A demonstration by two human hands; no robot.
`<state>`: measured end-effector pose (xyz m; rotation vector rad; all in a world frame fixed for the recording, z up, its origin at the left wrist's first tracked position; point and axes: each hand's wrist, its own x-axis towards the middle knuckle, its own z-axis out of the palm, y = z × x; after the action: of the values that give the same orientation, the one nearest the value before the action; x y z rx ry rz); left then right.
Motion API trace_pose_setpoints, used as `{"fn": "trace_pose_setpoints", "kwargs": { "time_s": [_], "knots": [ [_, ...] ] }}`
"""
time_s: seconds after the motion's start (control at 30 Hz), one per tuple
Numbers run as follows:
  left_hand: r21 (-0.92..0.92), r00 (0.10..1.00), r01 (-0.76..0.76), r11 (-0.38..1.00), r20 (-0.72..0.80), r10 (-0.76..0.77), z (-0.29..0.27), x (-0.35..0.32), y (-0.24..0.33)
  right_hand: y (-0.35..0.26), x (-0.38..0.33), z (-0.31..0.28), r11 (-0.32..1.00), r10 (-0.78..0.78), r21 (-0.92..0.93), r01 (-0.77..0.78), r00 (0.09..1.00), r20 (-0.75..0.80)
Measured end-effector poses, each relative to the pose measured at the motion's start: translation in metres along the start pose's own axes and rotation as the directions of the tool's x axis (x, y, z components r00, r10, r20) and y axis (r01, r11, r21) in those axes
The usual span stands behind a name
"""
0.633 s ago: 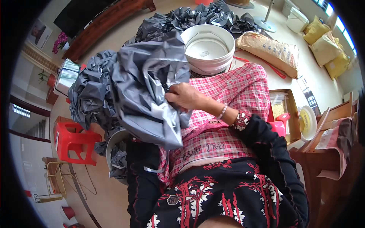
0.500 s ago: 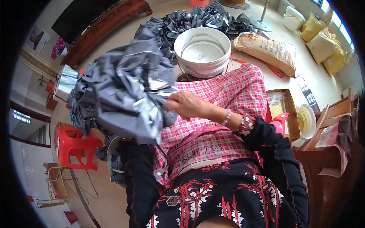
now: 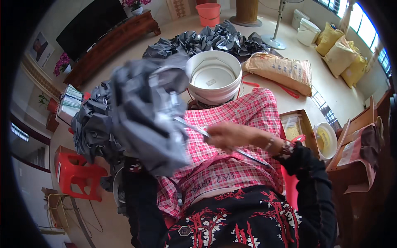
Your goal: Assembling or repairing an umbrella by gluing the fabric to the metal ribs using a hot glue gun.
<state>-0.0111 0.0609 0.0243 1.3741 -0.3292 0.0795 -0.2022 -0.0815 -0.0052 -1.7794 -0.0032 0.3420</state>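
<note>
While blurred, right hand [image 3: 225, 136] grips one strip [image 3: 248, 155].

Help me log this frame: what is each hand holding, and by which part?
The right hand pinches a thin silvery strip partway along it. The left hand is hidden behind the crumpled grey sheeting, so its grip cannot be told.

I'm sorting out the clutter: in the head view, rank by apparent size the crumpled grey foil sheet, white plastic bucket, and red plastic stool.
1. Crumpled grey foil sheet, though nearness to the camera enlarges it.
2. White plastic bucket.
3. Red plastic stool.
</note>
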Motion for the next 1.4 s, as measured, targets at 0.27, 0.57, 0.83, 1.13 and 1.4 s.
{"fn": "trace_pose_setpoints", "kwargs": {
  "time_s": [0.27, 0.57, 0.83, 1.13, 1.4],
  "knots": [
    [0.005, 0.648, 0.286, 0.958, 0.735, -0.197, 0.011, -0.049, 0.029, 0.006, 0.076, -0.111, 0.404, 0.14, 0.751, 0.522, 0.776, -0.615],
    [-0.049, 0.26, 0.865, 0.5, 0.895, -0.362, 0.038, -0.104, -0.004, -0.039, 0.063, -0.118, 0.166, 0.007, 0.717, 0.677, 0.726, -0.688],
    [-0.007, 0.183, 0.944, 0.331, 0.843, -0.505, 0.033, -0.123, -0.016, 0.005, 0.083, -0.108, 0.31, 0.086, 0.723, 0.617, 0.74, -0.668],
    [0.216, 0.429, 0.566, 0.796, 0.747, -0.507, 0.027, -0.111, 0.009, -0.049, 0.069, -0.112, 0.452, -0.057, 0.451, 0.769, 0.53, -0.846],
    [-0.014, 0.272, 0.891, 0.454, 0.817, -0.508, 0.033, -0.122, 0.067, -0.1, 0.063, -0.143, 0.597, -0.006, 0.429, 0.677, 0.539, -0.842]
  ]
}}
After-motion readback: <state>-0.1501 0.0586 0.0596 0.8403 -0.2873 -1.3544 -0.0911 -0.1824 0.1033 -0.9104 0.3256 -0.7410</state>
